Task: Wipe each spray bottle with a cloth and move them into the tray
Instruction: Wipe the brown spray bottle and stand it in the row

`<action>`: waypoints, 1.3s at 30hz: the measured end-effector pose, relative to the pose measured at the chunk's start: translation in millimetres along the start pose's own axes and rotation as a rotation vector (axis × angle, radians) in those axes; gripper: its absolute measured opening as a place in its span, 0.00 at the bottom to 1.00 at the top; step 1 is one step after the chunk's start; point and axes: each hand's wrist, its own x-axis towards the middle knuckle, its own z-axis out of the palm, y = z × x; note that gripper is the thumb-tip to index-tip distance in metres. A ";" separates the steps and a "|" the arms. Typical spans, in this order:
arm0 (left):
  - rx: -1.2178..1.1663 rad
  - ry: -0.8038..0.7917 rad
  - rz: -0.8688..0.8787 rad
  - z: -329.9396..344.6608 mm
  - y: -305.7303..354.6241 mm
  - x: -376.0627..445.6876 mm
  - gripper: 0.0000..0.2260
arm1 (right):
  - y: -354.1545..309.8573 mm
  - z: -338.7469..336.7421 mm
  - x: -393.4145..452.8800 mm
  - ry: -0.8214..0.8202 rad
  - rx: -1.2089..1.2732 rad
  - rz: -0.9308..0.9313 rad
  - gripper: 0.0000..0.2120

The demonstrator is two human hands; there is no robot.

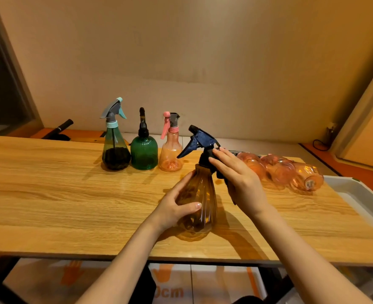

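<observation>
An amber ribbed plastic spray bottle with a dark blue trigger head [199, 194] stands upright on the light wooden table [60, 194], a little back from the middle of its front edge. The left hand [176, 205] holds the bottle's round body from the left side, fingers curled round the far side and the thumb lying across the front. The right hand [240, 183] is at the bottle's neck, just under the trigger head, its fingers nearly straight and close together, pressing a dark cloth [221, 175] against the neck; only a small part of that cloth shows beneath the palm.

Along the table's back edge, left of middle, three more bottles stand in a row: a tall cone-shaped smoky green bottle with a grey and teal trigger [115, 148], a squat green ribbed bottle with a black pump top [144, 153], and a pale pink clear bottle with a pink trigger [170, 153]. Toward the back right corner several orange-pink clear bottles [286, 170] lie on their sides, touching one another. A white plastic tray [356, 194] rests at the right edge.
</observation>
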 end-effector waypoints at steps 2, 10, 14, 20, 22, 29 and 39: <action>0.031 -0.023 0.005 0.1 -0.1 0.7 0.34 | 2.8 -11.7 5.3 0.035 -0.054 -0.009 0.32; 0.094 -0.004 -0.030 2.3 5.1 3.9 0.35 | 6.3 -17.9 37.8 -0.226 -0.189 -0.193 0.30; 0.079 -0.052 -0.009 2.1 8.4 5.2 0.34 | 25.0 -24.6 15.5 -0.230 -0.183 -0.163 0.29; 0.104 -0.079 -0.032 2.7 9.7 9.6 0.35 | 20.9 -46.0 25.7 -0.138 -0.171 -0.202 0.20; 0.098 -0.076 -0.069 3.2 13.3 12.4 0.32 | 12.9 -43.9 40.4 -0.200 -0.194 -0.335 0.17; 0.123 -0.053 -0.063 3.7 13.1 13.2 0.36 | 27.7 -38.5 45.5 -0.364 -0.264 -0.393 0.19; 0.135 -0.096 -0.054 0.8 10.8 15.0 0.38 | 24.9 -52.2 51.6 -0.187 -0.201 -0.208 0.25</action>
